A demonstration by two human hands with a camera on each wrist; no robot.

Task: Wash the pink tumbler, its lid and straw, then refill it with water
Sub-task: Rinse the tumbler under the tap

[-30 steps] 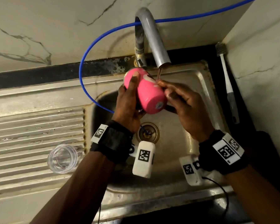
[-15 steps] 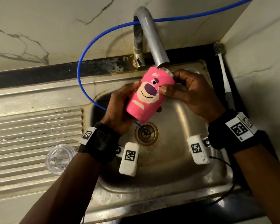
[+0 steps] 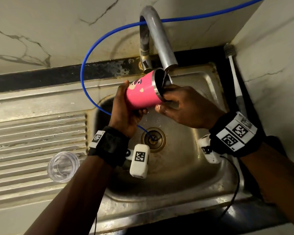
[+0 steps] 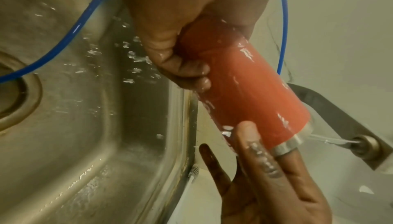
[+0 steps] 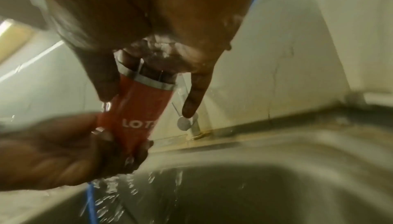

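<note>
Pink tumbler point(image 3: 141, 94), tilted almost on its side over the steel sink point(image 3: 190, 168), its open steel-rimmed mouth turned right and up, just under the tap point(image 3: 159, 39) spout. A thin stream of water runs from the spout into the mouth; how full the tumbler is cannot be seen, since its inside is dark. Part of a cartoon face shows on its far side, cut off by the left hand point(image 3: 126, 112).

The left hand is wrapped around the tumbler's base end, thumb on top, fingers curled underneath. The base itself is hidden in the palm. The right hand point(image 3: 190, 107) is at the mouth: some fingers reach inside the rim, the thumb lies along the outside near the rim, and in the right wrist view one finger sticks out straight, clear of the tumbler. How many fingers are inside is hard to make out, as that view is blurred and wet.

A clear lid point(image 3: 63, 166) lies on the ribbed drainboard point(image 3: 32, 133), well left of the sink and nearer than the tumbler. A blue hose point(image 3: 85, 65) loops from the far right behind the tap, around to the left, and down into the drain point(image 3: 154, 139). A brush point(image 3: 234, 77) with a white handle lies on the dark ledge right of the sink; its near end is hidden behind the right wrist. Water droplets spatter the sink floor. The straw cannot be made out.
</note>
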